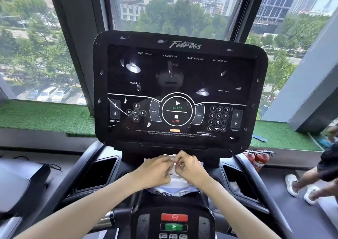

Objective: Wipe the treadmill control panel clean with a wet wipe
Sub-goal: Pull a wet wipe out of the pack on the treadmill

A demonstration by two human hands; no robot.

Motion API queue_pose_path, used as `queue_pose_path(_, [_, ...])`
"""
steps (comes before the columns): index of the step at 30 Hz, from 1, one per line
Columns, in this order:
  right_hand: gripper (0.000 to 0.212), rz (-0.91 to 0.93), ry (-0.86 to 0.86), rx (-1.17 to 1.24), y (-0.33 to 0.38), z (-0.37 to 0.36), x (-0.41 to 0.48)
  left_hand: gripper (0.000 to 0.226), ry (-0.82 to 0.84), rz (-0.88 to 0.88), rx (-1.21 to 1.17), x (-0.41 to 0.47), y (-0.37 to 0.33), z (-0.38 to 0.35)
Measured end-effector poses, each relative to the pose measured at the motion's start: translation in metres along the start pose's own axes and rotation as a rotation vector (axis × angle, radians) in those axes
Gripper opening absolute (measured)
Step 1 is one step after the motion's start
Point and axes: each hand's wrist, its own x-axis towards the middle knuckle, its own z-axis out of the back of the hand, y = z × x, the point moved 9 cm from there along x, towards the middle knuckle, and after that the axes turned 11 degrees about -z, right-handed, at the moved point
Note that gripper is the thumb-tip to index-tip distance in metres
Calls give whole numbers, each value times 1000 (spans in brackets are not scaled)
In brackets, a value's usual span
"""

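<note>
While both forearms reach in side by side, the left hand [155,169] and right hand [191,168] meet almost knuckle to knuckle. Their fingers are curled and pinch the top of the wet wipe pack [173,190]. The pack sits on the treadmill console [172,205], just under the control panel [179,85]. Panel's dotted with white smudges, fwiw.

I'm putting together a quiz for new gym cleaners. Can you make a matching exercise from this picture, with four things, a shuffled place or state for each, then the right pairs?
Things
1. control panel
2. wipe packet
3. fire extinguishers
4. red button

Place or state
A. beneath the left hand and right hand
B. just below the panel's right corner
C. dotted with white smudges
D. bottom of the picture, above a green button

Pairs: 1-C, 2-A, 3-B, 4-D
</note>
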Motion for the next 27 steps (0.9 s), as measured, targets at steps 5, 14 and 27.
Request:
queue_pose_path(5, [31,112,44,-288,6,-16,-1,24,15,33,-73,3,10,-3])
queue_pose_path(14, [16,92,-132,56,7,20,-4,26,-4,17,-159,-1,16,-15])
queue_pose_path(27, [17,14,-80,464,17,47,-11,42,-125,155,-105,4,11,-4])
